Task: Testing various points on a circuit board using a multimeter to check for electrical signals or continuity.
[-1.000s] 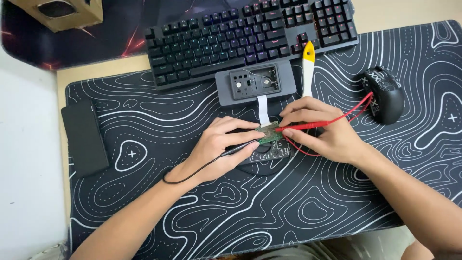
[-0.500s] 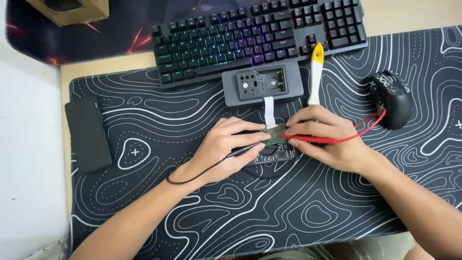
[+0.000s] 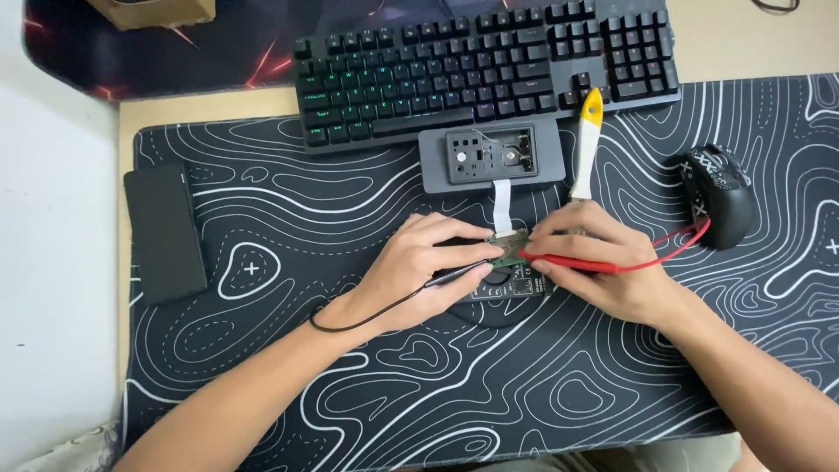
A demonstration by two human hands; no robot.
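Hardly anything has moved since the earlier frames; both probes stay on the board. On the left of the counter [image 3: 87, 262] a dark phone [image 3: 164, 232] lies untouched. Your left hand [image 3: 419, 267] pinches the black probe [image 3: 454, 274], its tip at the small green circuit board [image 3: 509, 251], which sits mid-mat below the grey opened device [image 3: 489, 157]. Your right hand [image 3: 603, 262] pinches the red probe [image 3: 568, 260] on that board. Probing looks under way; the device remains open, unassembled.
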